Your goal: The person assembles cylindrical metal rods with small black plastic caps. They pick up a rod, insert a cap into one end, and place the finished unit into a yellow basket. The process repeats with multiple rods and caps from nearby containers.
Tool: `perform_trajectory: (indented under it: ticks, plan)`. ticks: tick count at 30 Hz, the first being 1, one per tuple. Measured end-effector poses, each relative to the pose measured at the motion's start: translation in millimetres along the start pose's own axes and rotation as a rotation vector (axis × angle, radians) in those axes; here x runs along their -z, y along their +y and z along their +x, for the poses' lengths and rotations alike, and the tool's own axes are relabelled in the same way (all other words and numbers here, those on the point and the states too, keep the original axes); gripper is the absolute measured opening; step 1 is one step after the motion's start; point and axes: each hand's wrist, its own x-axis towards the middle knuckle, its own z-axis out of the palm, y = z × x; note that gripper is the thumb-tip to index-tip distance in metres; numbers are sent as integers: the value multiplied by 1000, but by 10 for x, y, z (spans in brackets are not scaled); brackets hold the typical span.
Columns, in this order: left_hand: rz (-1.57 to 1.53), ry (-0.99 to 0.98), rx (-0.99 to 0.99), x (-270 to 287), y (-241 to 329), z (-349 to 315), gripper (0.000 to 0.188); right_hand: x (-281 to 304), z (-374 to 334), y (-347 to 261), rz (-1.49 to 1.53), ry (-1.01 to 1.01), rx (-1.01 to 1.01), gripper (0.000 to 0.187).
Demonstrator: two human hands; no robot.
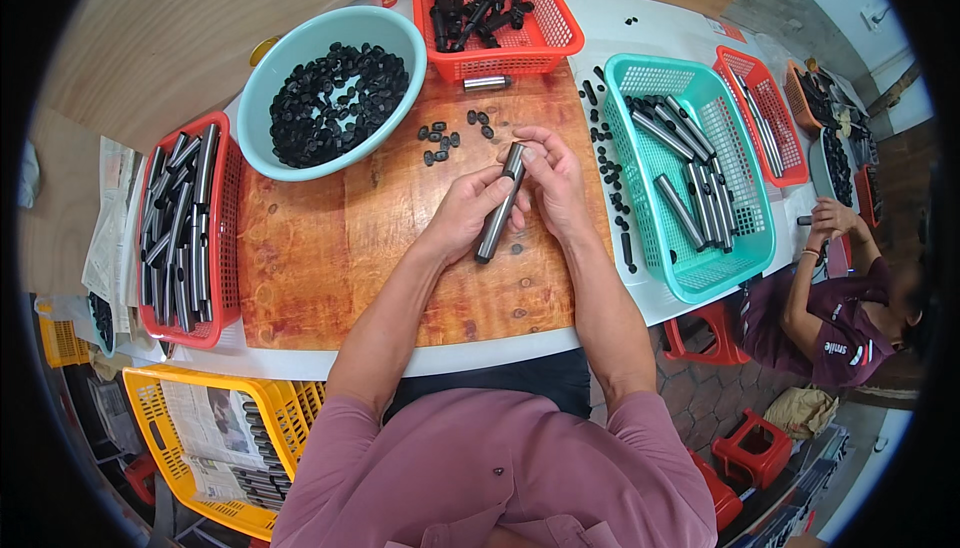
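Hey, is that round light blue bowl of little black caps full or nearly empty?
Partly full. The black caps heap across the bottom of the light blue bowl, but its inner wall shows bare well above them, up to the rim.

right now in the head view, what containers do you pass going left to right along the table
red basket of metal tubes → light blue bowl of black caps → red basket of black parts → teal basket of tubes → small red basket

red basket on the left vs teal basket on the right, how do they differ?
The red plastic basket at the left edge of the wooden board is packed with dark metal tubes; the teal plastic basket on the right holds only a few grey metal tubes, its mesh floor showing. The teal one looks wider. Both are rectangular mesh baskets holding tubes.
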Motion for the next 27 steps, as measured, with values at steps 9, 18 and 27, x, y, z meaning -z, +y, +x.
perform_trajectory:
  ticks: [9, 18, 27]
  plan:
    - [-84, 18, 61, 41, 2, -22, 35, -5, 27, 53, -121, -43, 61, 33]
    - [46, 42, 92, 53, 0, -36, 41, -36, 2, 17, -154, -74, 29, 29]
    - [52, 50, 97, 20, 56, -43, 36, 15, 18, 44, -62, -70, 38, 31]
